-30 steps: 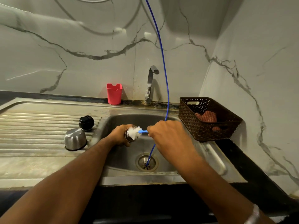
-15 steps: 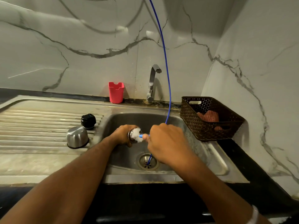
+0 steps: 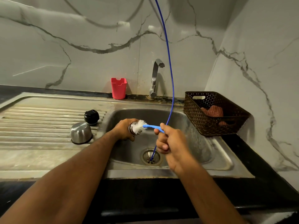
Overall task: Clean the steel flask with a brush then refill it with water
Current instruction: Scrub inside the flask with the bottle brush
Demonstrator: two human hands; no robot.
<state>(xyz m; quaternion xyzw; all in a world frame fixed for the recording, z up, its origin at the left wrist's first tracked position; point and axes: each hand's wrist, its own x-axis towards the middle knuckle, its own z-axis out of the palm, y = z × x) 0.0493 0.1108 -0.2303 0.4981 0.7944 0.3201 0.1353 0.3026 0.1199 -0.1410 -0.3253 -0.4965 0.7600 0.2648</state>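
Over the sink basin (image 3: 191,126), my left hand (image 3: 123,129) grips the steel flask (image 3: 132,129), which lies sideways with its mouth facing right; most of its body is hidden in my palm. My right hand (image 3: 169,143) pinches the blue handle of the bottle brush (image 3: 151,126). The white bristles sit at the flask's mouth, mostly outside it. The steel cup lid (image 3: 80,133) stands upside down on the drainboard, and the black stopper (image 3: 91,117) sits just behind it.
A thin blue hose (image 3: 171,75) hangs from above into the drain (image 3: 151,157). The tap (image 3: 155,76) stands behind the basin, a red cup (image 3: 118,88) to its left. A brown woven basket (image 3: 212,113) with a cloth sits on the right rim.
My right hand has drawn the brush back to the right, so the bristles have come out of the flask's mouth and more of the blue handle shows. The left hand keeps the flask steady.
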